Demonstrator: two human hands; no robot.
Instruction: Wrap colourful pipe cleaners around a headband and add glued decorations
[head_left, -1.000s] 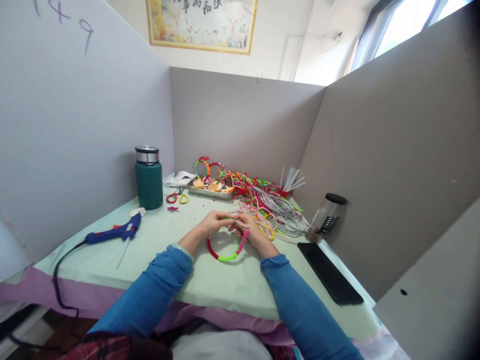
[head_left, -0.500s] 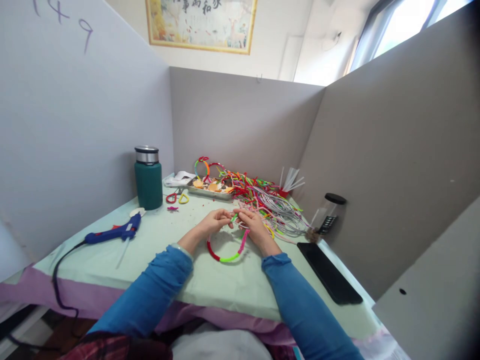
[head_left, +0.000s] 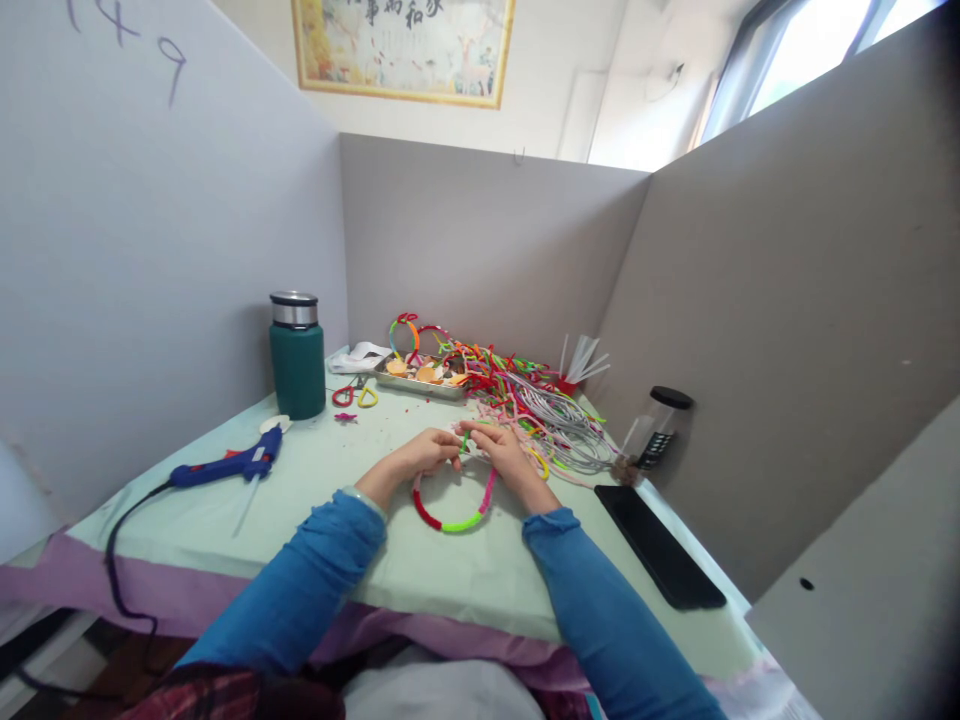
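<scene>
A hoop [head_left: 454, 526] wrapped in red, lime green and pink hangs toward me between my hands, its far side partly hidden by the fingers. My left hand [head_left: 429, 452] pinches the hoop at its far left. Across from it, my right hand [head_left: 496, 444] has its fingers closed on a short green pipe cleaner [head_left: 465, 440] at the top of the hoop. The fingertips of both hands nearly meet there. Just behind the right hand, loose pink pipe cleaners spread over the table.
A blue glue gun [head_left: 229, 466] and a green flask [head_left: 297, 360] stand at left. Scissors [head_left: 355, 396] lie before a metal tray [head_left: 420, 384]. Behind is a heap of pipe cleaners [head_left: 517, 375]. At right are a black phone-like slab [head_left: 660, 546] and a clear jar [head_left: 654, 430].
The hoop has dipped slightly toward me. My left fingers have drawn a little down and left, and the green pipe cleaner now stands more upright between the fingertips.
</scene>
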